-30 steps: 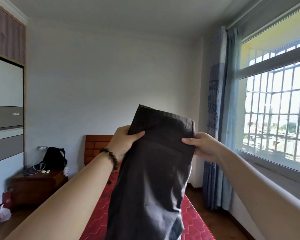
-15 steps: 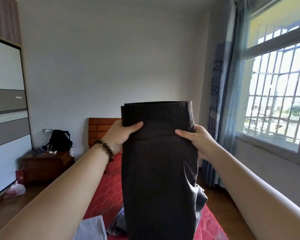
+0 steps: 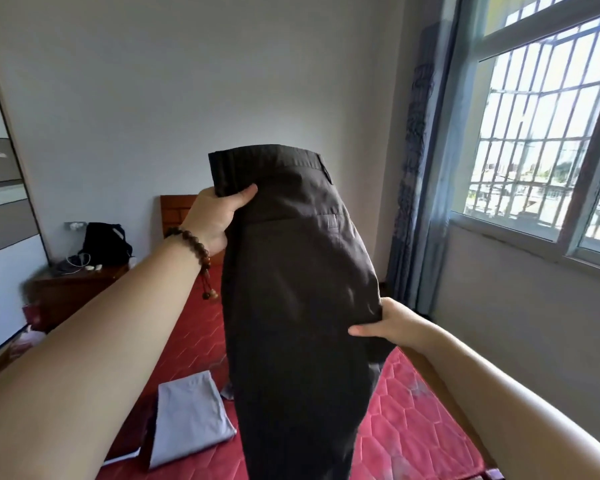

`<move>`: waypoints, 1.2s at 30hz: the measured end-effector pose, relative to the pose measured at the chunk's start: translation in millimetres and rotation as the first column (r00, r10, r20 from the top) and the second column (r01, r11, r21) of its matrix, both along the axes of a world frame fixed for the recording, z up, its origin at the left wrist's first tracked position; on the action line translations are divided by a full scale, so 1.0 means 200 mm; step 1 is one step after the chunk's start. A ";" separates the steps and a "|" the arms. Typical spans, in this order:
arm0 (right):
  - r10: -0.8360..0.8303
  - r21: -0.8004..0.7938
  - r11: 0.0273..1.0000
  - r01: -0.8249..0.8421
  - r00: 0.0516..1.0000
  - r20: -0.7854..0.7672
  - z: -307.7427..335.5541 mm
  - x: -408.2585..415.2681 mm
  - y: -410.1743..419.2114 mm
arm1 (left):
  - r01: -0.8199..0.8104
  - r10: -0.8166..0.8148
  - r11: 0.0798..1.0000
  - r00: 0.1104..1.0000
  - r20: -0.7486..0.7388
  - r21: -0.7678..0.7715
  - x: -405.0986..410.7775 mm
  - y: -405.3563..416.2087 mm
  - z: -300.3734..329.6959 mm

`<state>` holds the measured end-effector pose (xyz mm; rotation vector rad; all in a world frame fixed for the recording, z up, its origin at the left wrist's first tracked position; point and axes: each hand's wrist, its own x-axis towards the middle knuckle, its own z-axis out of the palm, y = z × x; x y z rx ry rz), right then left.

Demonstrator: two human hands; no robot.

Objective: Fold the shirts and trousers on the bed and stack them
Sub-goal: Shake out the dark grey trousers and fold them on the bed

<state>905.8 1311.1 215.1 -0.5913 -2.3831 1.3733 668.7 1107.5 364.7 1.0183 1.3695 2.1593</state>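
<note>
Clearly, the dark trousers (image 3: pixel 298 306) were held up in the air above the bed (image 3: pixel 413 427), gripped at the waistband by the left hand (image 3: pixel 215 220) and pinched lower at the seat edge by the right hand (image 3: pixel 392 323). If the waistband grip were loosened, the aligned legs could probably slide apart and fall on the folded grey garment (image 3: pixel 187 424).
</note>
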 end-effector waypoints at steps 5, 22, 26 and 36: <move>-0.150 -0.045 0.989 0.144 0.975 -0.165 -0.12 0.09 -0.05 | -0.014 0.014 0.999 1.000 0.003 0.029 -0.03 -0.22 0.02; 0.134 -0.327 0.928 -0.178 0.979 -0.152 0.15 0.08 -0.57 | 0.260 -0.260 0.965 0.966 0.003 -0.028 0.05 -0.57 -0.17; 0.060 -0.476 0.840 -0.261 0.916 -0.398 0.27 -0.02 -0.70 | 0.291 -0.292 0.955 0.957 0.003 -0.057 0.07 -0.62 -0.22; 0.013 -0.355 0.915 -0.189 0.896 -0.444 0.37 -0.17 -0.81 | 0.235 -0.248 0.960 0.966 -0.076 -0.150 -0.04 -0.74 -0.38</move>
